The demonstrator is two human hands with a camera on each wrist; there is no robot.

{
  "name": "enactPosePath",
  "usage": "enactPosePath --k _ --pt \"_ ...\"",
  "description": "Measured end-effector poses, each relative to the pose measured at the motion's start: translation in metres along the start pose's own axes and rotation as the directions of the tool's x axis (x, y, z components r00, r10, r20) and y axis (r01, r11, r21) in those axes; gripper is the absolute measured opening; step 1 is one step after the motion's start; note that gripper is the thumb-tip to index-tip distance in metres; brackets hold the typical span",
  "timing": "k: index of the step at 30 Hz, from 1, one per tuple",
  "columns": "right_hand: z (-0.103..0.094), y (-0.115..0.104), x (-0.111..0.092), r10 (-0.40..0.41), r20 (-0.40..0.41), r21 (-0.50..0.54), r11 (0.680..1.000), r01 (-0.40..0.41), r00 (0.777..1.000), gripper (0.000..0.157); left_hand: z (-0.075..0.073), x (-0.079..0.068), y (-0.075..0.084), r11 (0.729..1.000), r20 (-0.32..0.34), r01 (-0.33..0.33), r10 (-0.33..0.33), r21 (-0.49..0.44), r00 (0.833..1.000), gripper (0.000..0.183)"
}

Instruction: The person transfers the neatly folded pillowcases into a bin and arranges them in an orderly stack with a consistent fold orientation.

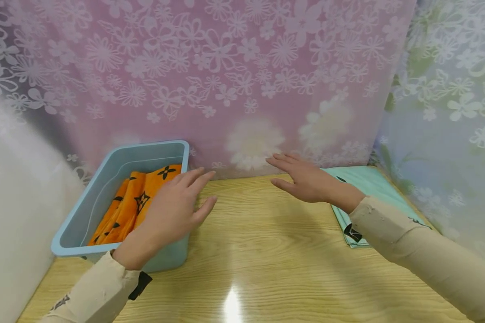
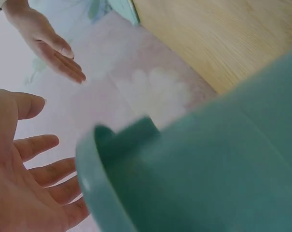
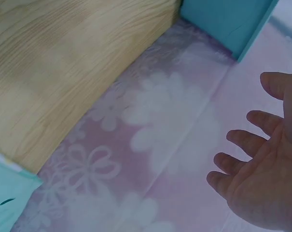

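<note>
My left hand (image 1: 171, 208) reaches over the right side of a light blue plastic bin (image 1: 78, 224), fingers spread and nothing held. In the left wrist view its fingers (image 2: 54, 171) are beside the bin's rim. Inside the bin lies a folded orange cloth (image 1: 145, 193) with black flower-like marks. My right hand (image 1: 307, 179) is held out over the table, fingers extended and nothing in it. Nearest to it is a folded mint-green cloth (image 1: 381, 188) with dark marks, partly hidden behind the right forearm.
A wood-grain table (image 1: 242, 242) bears the bin at left and the green cloth at right. Behind it hangs a pink flowered curtain (image 1: 210, 85). A pale blue-green flowered curtain (image 1: 448, 116) borders the right side, and a white surface (image 1: 16, 197) the left.
</note>
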State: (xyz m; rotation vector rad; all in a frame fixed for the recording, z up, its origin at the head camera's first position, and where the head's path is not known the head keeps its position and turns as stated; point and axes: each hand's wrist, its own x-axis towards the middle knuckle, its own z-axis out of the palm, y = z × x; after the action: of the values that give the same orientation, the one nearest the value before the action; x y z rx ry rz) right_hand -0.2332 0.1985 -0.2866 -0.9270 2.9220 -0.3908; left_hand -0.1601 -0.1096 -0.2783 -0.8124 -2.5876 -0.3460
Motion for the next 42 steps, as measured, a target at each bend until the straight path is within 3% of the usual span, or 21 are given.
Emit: enactPosePath --k 10,21,30,35,38,42 --pt "0.011 0.052 -0.037 0.0 -0.074 -0.076 0.997 -0.006 0.997 0.06 0.027 0.015 0.027 0.991 0.05 -0.09 0.085 0.097 0.995 0.049" --pt "0.027 0.101 -0.086 0.117 -0.092 -0.09 0.988 -0.125 0.989 0.061 0.067 0.011 0.048 0.985 0.129 -0.125 0.11 0.12 0.986 0.052" --pt "0.044 0.173 -0.119 0.23 -0.078 -0.099 0.966 -0.237 0.97 0.063 0.101 0.011 0.048 0.986 0.17 -0.155 0.142 0.064 0.975 0.052" --pt "0.051 0.214 -0.143 0.33 -0.058 -0.057 0.941 -0.333 0.942 0.066 0.114 0.014 0.044 0.984 0.175 -0.166 0.153 0.06 0.973 0.05" --pt "0.057 0.232 -0.158 0.377 -0.053 -0.041 0.925 -0.379 0.925 0.069 0.119 0.015 0.041 0.982 0.17 -0.178 0.164 0.068 0.972 0.05" --pt "0.065 0.244 -0.169 0.389 -0.049 -0.024 0.92 -0.391 0.92 0.07 0.125 0.015 0.038 0.977 0.172 -0.199 0.183 0.083 0.968 0.049"
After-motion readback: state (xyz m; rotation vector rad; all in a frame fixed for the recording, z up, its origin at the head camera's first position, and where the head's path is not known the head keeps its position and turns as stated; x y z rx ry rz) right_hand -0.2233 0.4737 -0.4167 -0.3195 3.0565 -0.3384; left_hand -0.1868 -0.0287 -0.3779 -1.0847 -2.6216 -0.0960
